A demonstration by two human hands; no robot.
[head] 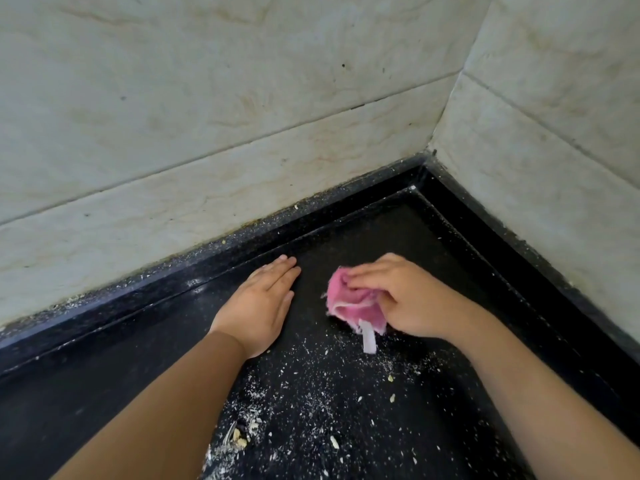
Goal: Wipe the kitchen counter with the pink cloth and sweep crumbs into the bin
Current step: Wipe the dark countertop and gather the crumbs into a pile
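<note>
A bunched pink cloth point(349, 301) with a white tag lies on the black kitchen counter point(388, 237), near its back right corner. My right hand point(405, 296) presses on the cloth from the right, fingers curled over its top. To the left of the cloth, my left hand point(261, 303) rests flat on the counter with fingers together, holding nothing. White and tan crumbs point(311, 403) are scattered over the counter in front of both hands, thickest near the bottom middle. No bin is in view.
Pale tiled walls point(207, 133) meet in a corner at the back right. A raised black ledge point(173, 275) runs along the foot of both walls, with fine crumbs on it. A clump of larger debris point(239, 436) lies by my left forearm.
</note>
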